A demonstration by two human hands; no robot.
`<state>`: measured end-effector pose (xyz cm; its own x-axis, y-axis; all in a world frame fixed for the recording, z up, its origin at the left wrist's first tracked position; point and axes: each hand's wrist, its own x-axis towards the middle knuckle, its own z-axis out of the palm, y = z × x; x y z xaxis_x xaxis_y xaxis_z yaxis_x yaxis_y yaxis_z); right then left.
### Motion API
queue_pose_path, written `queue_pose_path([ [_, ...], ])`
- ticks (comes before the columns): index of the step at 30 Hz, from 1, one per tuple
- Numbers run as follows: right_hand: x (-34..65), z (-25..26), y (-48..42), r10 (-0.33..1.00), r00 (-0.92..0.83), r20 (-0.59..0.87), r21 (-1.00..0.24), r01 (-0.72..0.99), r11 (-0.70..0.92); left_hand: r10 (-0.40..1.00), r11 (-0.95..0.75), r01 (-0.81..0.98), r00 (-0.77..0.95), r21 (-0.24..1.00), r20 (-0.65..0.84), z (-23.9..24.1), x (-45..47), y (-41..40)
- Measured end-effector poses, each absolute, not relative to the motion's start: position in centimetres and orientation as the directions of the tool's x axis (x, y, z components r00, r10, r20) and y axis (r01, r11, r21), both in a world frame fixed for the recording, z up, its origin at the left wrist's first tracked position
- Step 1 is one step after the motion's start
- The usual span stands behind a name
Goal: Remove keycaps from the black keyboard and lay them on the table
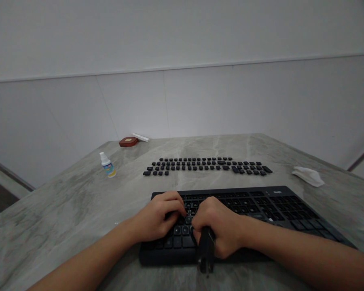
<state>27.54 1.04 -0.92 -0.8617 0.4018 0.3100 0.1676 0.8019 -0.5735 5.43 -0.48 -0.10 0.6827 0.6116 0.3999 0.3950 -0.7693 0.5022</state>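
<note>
Bare forearms [300, 247] reach in over a grey marble-look table [63, 226] w/ a blk keyboard [166, 257] front & ctr. L hand [157, 215] rests on it, fingers bent, can't tell if pinching anything; R hand [223, 230] is wrapped tight round a blk-handled tool [206, 250] at the near edge. Beyond: wht cloth or tissue [308, 176] far R, sm bottle [108, 165] L, loose keycaps [206, 168] in rows btwn

Dim, flat grey light, soft faint shadows, wide-angle stretching toward edges
</note>
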Motion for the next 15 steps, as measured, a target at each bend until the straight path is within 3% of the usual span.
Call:
queue_pose_path([
  [7, 27.5, -0.9, 0.9, 0.425, -0.859, 0.284, -0.550, 0.217, 0.806, 0.597, -0.781, 0.374, 0.684, 0.501, 0.419, -0.2, 5.3, -0.4],
  [10, 27.4, -0.5, 1.0, 0.480, -0.839, 0.256, -0.658, 0.212, 0.723, 0.591, -0.785, 0.367, 0.685, 0.499, 0.427, -0.3, 5.2, -0.4],
  [15, 27.4, 0.1, 1.5, 0.599, -0.785, 0.156, -0.883, 0.160, 0.441, 0.605, -0.771, 0.384, 0.689, 0.507, 0.399, -0.3, 5.1, -0.5],
])
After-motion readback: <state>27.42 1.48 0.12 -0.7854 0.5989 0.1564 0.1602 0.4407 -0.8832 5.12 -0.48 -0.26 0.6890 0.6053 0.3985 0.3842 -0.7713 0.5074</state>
